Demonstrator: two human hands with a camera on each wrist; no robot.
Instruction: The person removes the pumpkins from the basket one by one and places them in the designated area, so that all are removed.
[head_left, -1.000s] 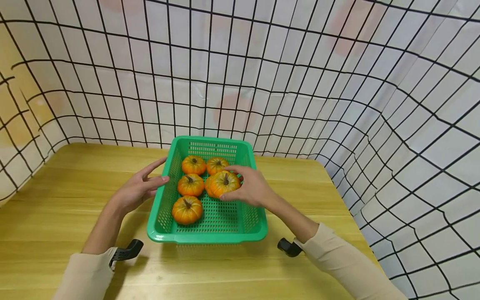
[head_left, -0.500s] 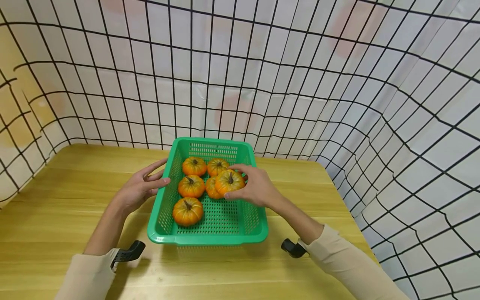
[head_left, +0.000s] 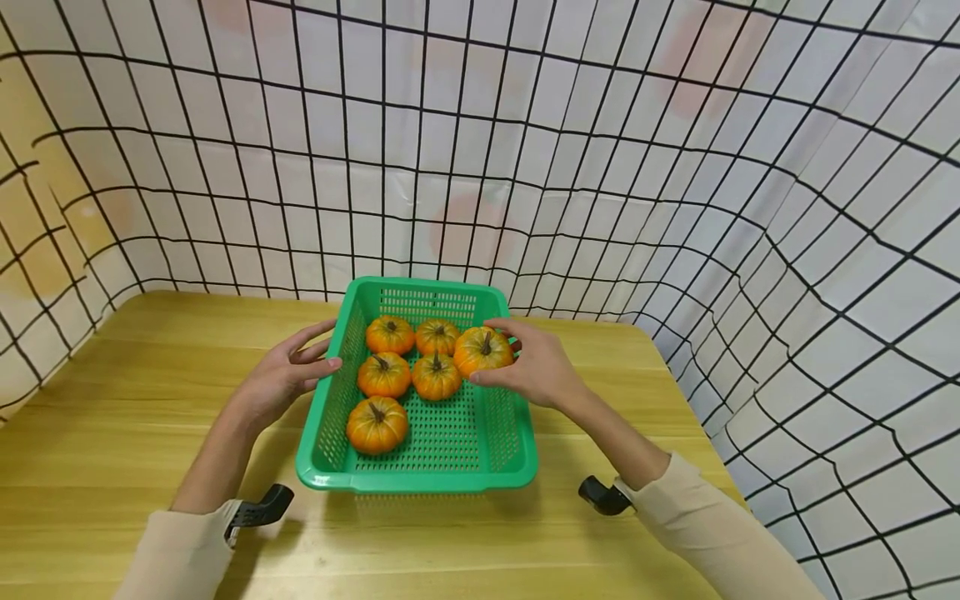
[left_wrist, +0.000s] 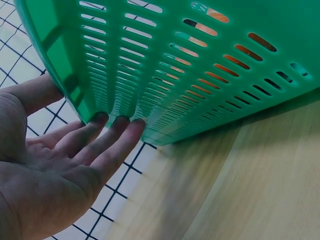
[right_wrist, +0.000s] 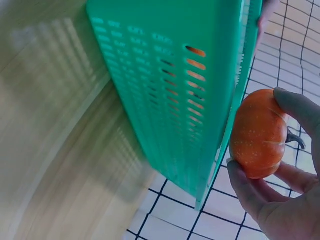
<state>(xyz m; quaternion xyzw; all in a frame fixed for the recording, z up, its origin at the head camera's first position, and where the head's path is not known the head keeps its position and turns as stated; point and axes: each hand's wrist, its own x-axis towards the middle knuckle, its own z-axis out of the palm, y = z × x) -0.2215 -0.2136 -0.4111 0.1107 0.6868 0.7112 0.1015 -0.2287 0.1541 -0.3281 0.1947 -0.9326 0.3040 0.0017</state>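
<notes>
My right hand point(head_left: 536, 362) holds a small orange pumpkin point(head_left: 483, 352) by its sides, thumb on the near side and fingers on the far side. In the right wrist view this pumpkin point(right_wrist: 260, 134) is raised above the rim of the green plastic basket point(head_left: 420, 481), its brown stem pointing away from the basket. Several similar pumpkins point(head_left: 377, 424) sit on the basket floor, at its left and middle. My left hand point(head_left: 281, 375) is at the basket's left side, thumb at the rim. In the left wrist view its fairly straight fingers point(left_wrist: 107, 147) touch the slotted outer wall.
The basket stands on a light wooden table point(head_left: 420, 550). A white sheet with a black grid point(head_left: 480, 150) rises behind the table and along its sides. Black camera mounts point(head_left: 262, 506) stick out from both sleeves.
My right hand has lifted the pumpkin off another one and carried it right, toward the basket's right rim. The pumpkin beneath now shows fully. My left hand stays at the left side.
</notes>
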